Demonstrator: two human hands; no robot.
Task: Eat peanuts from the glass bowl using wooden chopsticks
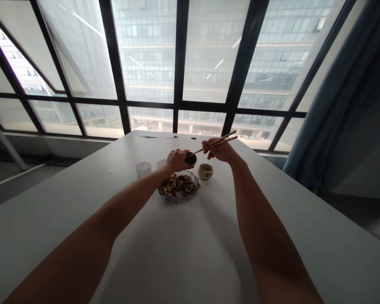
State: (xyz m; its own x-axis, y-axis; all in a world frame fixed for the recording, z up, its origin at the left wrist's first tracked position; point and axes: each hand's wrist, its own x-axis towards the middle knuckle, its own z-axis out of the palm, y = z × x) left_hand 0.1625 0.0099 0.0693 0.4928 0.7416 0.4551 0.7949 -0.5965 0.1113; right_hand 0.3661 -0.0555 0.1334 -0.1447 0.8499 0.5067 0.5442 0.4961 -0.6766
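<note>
My left hand is closed round a small dark-mouthed cup, tilted so that its opening faces me, above the far edge of a glass bowl. Mixed nuts lie in that bowl. Between the fingers of my right hand is a pair of wooden chopsticks. Their tips point down and left at the mouth of the tilted cup. A cream cup with dark lettering stands upright on the table, right of the bowl. What the tilted cup holds is too dark to make out.
Two translucent plastic cups, one nearer and one partly behind my left hand, stand left of the bowl. A white sheet lies at the far end of the white table. Windows rise behind; a blue curtain hangs right.
</note>
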